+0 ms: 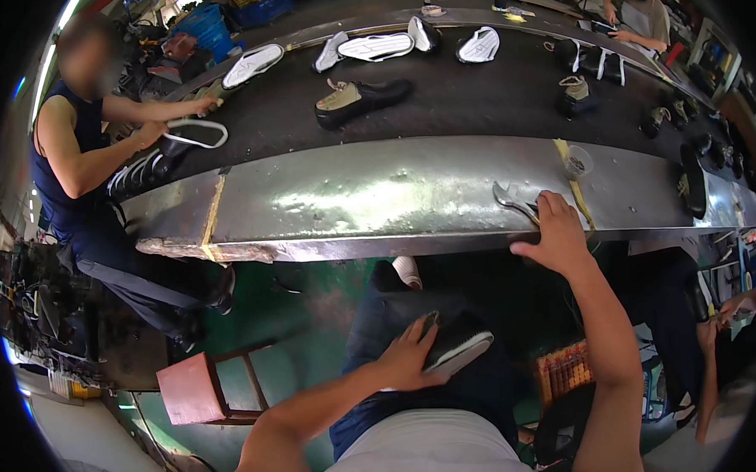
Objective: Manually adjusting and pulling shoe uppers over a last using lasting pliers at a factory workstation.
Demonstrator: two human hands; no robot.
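On my lap, my left hand (pixel 407 359) is closed around a black shoe (pixel 460 335) with a white sole edge, its side lying toward my right knee. My right hand (pixel 558 236) rests at the near edge of the metal ledge (pixel 376 190), thumb spread away from the fingers. Beside its fingertips lies a metal hand tool (pixel 511 198) with a curved, jaw-like head, like pincers. The tool's handle end runs under my fingers, so I cannot see whether they touch it.
Beyond the ledge, a dark conveyor belt (pixel 271 114) carries several shoes, including a black and beige one (pixel 359 100). A clear cup (pixel 577 161) stands right of the tool. At left, a co-worker (pixel 74 139) handles a shoe; a reddish stool (pixel 195 389) stands lower left.
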